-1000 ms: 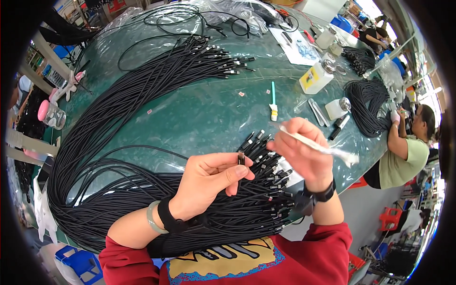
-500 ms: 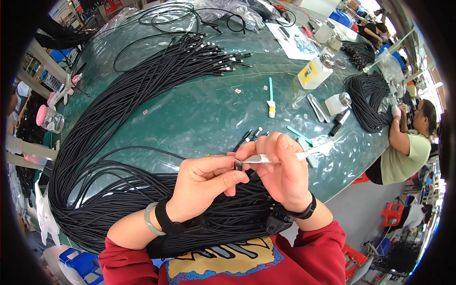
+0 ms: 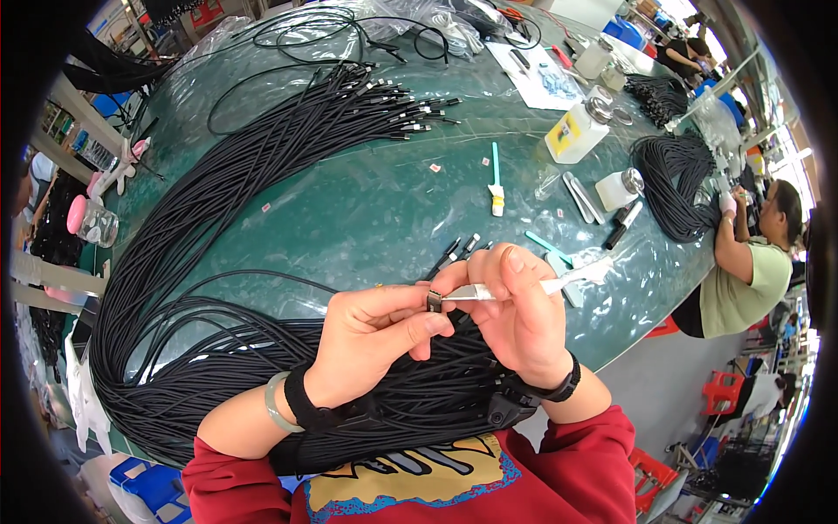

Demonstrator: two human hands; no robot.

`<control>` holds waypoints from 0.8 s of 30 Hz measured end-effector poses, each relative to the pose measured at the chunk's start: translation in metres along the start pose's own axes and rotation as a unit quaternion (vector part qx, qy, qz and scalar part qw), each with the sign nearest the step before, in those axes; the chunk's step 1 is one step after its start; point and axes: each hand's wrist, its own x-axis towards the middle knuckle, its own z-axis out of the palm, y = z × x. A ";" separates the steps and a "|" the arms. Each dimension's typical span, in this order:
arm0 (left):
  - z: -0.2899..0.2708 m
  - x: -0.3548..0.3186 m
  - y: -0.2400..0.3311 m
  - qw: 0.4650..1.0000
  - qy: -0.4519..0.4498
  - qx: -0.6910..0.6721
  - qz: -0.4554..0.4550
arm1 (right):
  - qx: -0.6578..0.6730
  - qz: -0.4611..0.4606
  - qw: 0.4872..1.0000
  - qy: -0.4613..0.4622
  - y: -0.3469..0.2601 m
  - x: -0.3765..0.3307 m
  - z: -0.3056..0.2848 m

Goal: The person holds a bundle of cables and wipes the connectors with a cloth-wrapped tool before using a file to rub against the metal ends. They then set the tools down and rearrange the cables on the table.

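My left hand [image 3: 367, 334] pinches a black cable connector [image 3: 434, 302] between thumb and fingers. In my right hand [image 3: 528, 327] is a small craft knife [image 3: 468, 293] with a flat metal blade and a white wrapped handle. The blade's tip touches or nearly touches the connector's end; I cannot tell which. Below both hands lies a thick bundle of black cables [image 3: 262, 345]. Just beyond my fingers, a few loose cable plugs [image 3: 470, 244] stick out. Part of the knife is hidden by my right fingers.
The bundle curves left to plug ends [image 3: 410, 112] at the back. A green brush [image 3: 497, 179], tweezers [image 3: 583, 199], a black marker [image 3: 621, 229] and a white bottle [image 3: 578, 131] lie or stand on the green table [image 3: 349, 218]. A co-worker [image 3: 751, 271] works at right beside coiled cables [image 3: 672, 188].
Both hands keep their grips. The connector and knife have shifted very slightly left, and the surroundings have moved a little with the view.
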 end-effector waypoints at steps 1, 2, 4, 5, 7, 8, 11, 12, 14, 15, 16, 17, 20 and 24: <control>0.000 0.000 0.000 1.000 0.000 -0.002 -0.001 | 0.003 0.002 1.000 0.007 0.000 0.000 0.001; -0.001 0.000 -0.001 1.000 0.000 -0.004 -0.002 | 0.003 0.002 1.000 0.007 0.001 0.000 0.000; 0.001 0.000 0.000 1.000 0.011 -0.005 0.002 | -0.020 -0.008 1.000 -0.002 0.001 0.000 -0.003; 0.003 0.001 0.000 1.000 0.023 -0.007 0.005 | -0.031 -0.013 0.999 -0.006 0.001 0.000 -0.003; 0.004 0.001 0.001 0.999 0.035 -0.008 0.009 | -0.035 -0.015 0.999 -0.010 -0.001 0.000 -0.004; 0.003 0.001 -0.001 0.999 0.037 -0.009 0.011 | -0.039 -0.014 0.999 -0.012 -0.002 0.000 -0.004; 0.002 0.001 -0.002 0.999 0.040 -0.011 0.017 | -0.053 -0.018 0.998 -0.017 0.001 0.000 -0.003; 0.002 0.002 -0.002 0.999 0.044 -0.014 0.018 | -0.062 -0.022 0.998 -0.018 0.003 0.000 -0.003; 0.003 0.001 -0.002 0.998 0.055 -0.021 0.020 | -0.070 -0.025 0.997 -0.020 0.004 -0.002 -0.003; 0.002 0.001 -0.003 0.998 0.055 -0.021 0.020 | -0.067 -0.024 0.997 -0.024 0.003 -0.002 -0.003; 0.001 0.000 -0.003 0.998 0.050 -0.018 0.021 | -0.063 -0.024 0.997 -0.028 0.002 -0.002 -0.004; 0.000 0.000 -0.004 0.999 0.045 -0.015 0.023 | -0.059 -0.023 0.997 -0.032 0.002 -0.002 -0.004; -0.001 0.000 -0.003 0.999 0.042 -0.021 0.024 | -0.042 -0.050 0.997 -0.028 0.003 -0.002 -0.004; 0.001 0.000 -0.001 0.997 0.059 -0.032 0.028 | -0.085 -0.088 0.992 0.004 -0.001 -0.005 0.001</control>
